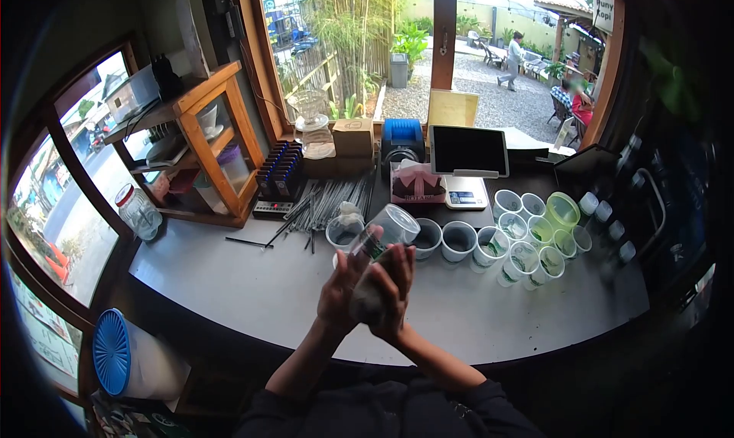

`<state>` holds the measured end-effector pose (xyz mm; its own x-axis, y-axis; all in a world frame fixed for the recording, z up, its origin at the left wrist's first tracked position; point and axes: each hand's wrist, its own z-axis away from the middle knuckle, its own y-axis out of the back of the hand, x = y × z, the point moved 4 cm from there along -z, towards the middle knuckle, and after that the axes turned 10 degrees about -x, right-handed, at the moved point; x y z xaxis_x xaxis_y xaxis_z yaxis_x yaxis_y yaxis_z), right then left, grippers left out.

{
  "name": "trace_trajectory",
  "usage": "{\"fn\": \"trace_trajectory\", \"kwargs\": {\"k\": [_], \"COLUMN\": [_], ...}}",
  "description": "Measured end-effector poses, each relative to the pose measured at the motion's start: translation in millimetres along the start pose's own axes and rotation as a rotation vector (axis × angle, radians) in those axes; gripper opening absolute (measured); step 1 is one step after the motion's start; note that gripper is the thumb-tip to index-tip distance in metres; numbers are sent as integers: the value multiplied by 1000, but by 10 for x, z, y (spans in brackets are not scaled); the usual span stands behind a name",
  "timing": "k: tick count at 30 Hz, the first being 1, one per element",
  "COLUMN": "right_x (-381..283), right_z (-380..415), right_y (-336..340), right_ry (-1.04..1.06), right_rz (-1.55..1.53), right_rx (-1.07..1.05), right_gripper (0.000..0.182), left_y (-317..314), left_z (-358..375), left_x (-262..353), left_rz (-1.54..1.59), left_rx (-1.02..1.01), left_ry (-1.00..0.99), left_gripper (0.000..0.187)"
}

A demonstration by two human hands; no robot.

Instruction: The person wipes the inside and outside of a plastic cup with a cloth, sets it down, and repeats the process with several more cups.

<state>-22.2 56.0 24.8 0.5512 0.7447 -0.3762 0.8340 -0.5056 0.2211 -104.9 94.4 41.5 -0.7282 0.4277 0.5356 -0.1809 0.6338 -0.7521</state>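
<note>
A clear plastic cup with a green print is held tilted above the counter, its far end toward the window. My left hand is closed along its left side. My right hand is curled over the near part, against a blurred grey, cloth-like thing between my palms. Just beyond my hands stands a cup with crumpled pale material in it. To the right come a dark-looking cup, another cup and a group of several clear, green-printed cups.
Many thin dark straws lie loose behind the cups. A tablet, a small scale, a pink-wrapped box and a rack of pagers line the back. A wooden cabinet and a jar stand left.
</note>
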Motion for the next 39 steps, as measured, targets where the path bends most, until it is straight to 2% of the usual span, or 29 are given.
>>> {"fn": "trace_trajectory", "kwargs": {"k": [2,4,5,7,8,9,10,12,13,16,18,21,25,28,31,34,39], "right_x": [99,238,363,595,646,694,715,824,851,1002,1225,1230,1146,1108,1077,1081,1181], "right_z": [-125,-301,-322,-308,-299,-284,-272,-79,27,387,743,901,874,836,883,971,1073], "right_y": [108,272,339,453,493,525,536,476,416,200,-3,-220,-441,-609,-769,-847,-877], "right_ry": [-49,-217,-330,-526,-520,-513,-504,-637,-689,-847,-886,-830,-832,-701,-419,-219,-235], "right_rz": [120,-241,-301,-453,-415,-377,-338,-291,-254,-219,-162,-83,-47,34,270,359,359], "right_rx": [319,516,440,295,187,78,-33,-304,-398,-596,-634,-680,-726,-742,-724,-817,-924], "right_gripper": [48,42,39,32,30,29,27,24,24,25,28,30,32,51,76,90,76], "left_y": [29,127,206,410,477,414,437,529,603,663,663,748,1125,1456,1682,1861,1897], "left_z": [91,181,208,339,383,382,398,473,500,487,466,420,398,376,251,104,-26], "left_x": [-136,-219,-231,-141,-85,-20,16,80,94,181,284,485,666,707,777,845,910], "left_rz": [14,-103,-113,-435,-599,-859,-1054,-1442,-1702,-2024,-2114,-2269,-2349,-2359,-2295,-2264,-2251], "left_rx": [35,11,39,93,117,89,93,108,83,87,114,139,210,264,264,246,212], "left_ry": [51,77,40,234,328,306,349,436,383,546,532,585,560,447,380,341,331], "left_gripper": [62,62,58,54,52,42,41,38,30,23,16,17,14,13,13,14,23]}}
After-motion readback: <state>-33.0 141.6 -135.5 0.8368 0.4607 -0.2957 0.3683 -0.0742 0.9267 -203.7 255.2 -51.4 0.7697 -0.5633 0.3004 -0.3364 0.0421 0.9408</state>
